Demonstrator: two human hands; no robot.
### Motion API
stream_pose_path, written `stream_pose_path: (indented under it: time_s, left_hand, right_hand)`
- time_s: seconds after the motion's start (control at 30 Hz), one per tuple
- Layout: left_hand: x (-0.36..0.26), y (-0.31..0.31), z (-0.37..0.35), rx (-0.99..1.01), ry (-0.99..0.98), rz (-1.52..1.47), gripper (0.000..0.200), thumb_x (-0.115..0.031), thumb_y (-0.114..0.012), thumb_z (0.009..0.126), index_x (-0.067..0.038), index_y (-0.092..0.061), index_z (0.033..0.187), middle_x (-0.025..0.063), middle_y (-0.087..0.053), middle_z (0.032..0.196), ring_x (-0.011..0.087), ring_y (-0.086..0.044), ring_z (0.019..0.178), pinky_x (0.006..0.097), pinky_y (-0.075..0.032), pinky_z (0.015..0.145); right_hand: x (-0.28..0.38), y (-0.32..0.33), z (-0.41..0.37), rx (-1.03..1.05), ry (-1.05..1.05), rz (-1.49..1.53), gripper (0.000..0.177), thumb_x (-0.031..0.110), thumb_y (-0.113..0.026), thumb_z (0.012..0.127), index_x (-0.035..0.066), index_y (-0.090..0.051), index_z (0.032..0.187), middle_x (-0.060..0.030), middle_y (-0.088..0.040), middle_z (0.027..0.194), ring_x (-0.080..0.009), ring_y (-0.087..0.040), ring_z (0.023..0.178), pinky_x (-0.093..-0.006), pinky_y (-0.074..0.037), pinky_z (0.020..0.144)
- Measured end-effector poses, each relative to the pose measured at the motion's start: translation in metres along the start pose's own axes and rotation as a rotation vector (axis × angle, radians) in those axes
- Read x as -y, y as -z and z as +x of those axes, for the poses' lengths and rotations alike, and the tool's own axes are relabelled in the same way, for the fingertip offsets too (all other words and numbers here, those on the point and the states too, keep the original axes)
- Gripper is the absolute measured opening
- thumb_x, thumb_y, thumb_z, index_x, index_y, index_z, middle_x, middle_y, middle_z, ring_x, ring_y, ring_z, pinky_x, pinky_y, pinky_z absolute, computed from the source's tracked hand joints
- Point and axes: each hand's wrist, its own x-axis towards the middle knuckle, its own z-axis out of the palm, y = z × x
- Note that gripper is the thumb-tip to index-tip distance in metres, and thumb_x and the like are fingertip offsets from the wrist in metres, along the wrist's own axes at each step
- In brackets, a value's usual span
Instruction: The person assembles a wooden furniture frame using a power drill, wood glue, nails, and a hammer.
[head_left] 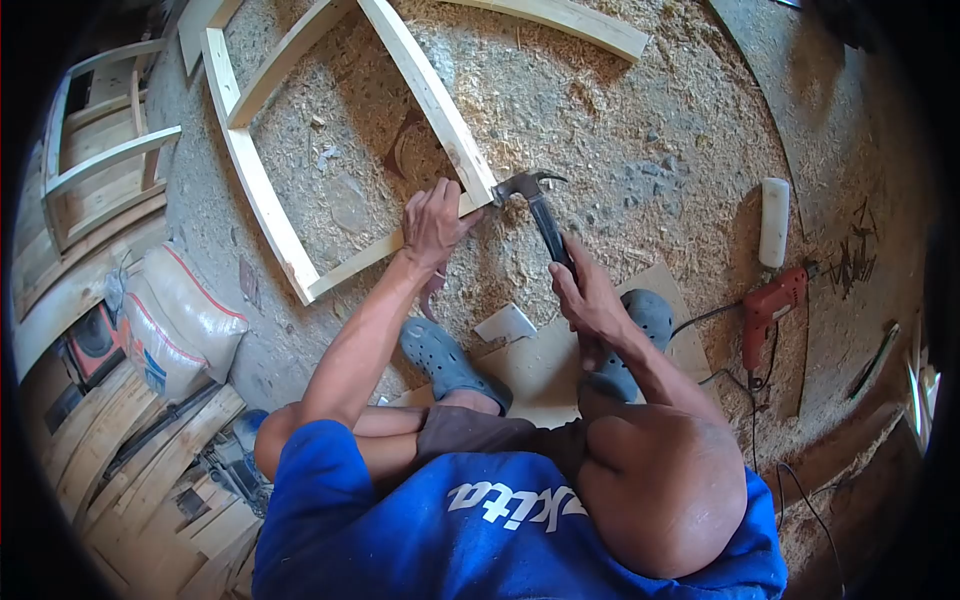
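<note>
Here's the left hand, clamped around the near crosspiece of the wooden frame, close to its right-hand corner, out on the shavings-strewn floor ahead! The right hand has its fingers wrapped round the handle of the hammer, head right at that corner. Over on the left, a bulging white sack, contents hidden from view; on the right, a red drill lies on the floor.
</note>
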Motion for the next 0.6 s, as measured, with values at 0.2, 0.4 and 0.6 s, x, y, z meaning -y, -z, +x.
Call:
stream_pose_path:
  time_s: [0.2, 0.4, 0.6]
  left_hand:
    - [-0.008, 0.004, -0.008, 0.043, 0.038, -0.004, 0.054, -0.054, -0.075, 0.086, -0.003, -0.058, 0.088, 0.0121, -0.06, 0.081, 0.0329, -0.065, 0.07, 0.0442, -0.05, 0.061]
    - [-0.008, 0.003, -0.001, -0.025, 0.02, 0.007, 0.05, -0.052, -0.075, 0.088, -0.004, -0.059, 0.085, 0.0121, -0.061, 0.079, 0.0326, -0.06, 0.064, 0.0443, -0.045, 0.061]
    - [-0.009, 0.004, 0.005, -0.059, -0.029, 0.021, 0.052, -0.052, -0.077, 0.086, -0.003, -0.061, 0.084, 0.0121, -0.06, 0.079, 0.0312, -0.059, 0.064, 0.0424, -0.043, 0.061]
  right_hand:
    - [0.047, 0.01, -0.005, -0.085, -0.407, 0.35, 0.05, 0.021, -0.053, 0.105, 0.001, -0.043, 0.15, -0.0079, -0.062, 0.081, -0.0206, -0.059, 0.066, -0.0368, -0.053, 0.063]
    - [0.047, 0.028, -0.005, 0.065, -0.319, 0.509, 0.052, 0.02, -0.051, 0.107, 0.006, -0.038, 0.155, -0.0024, -0.053, 0.073, -0.0088, -0.048, 0.046, -0.0271, -0.042, 0.041]
    - [0.037, 0.024, -0.005, -0.214, -0.217, 0.656, 0.045, 0.018, -0.048, 0.107, 0.005, -0.04, 0.15, 0.0004, -0.05, 0.069, -0.0076, -0.045, 0.044, -0.0254, -0.039, 0.039]
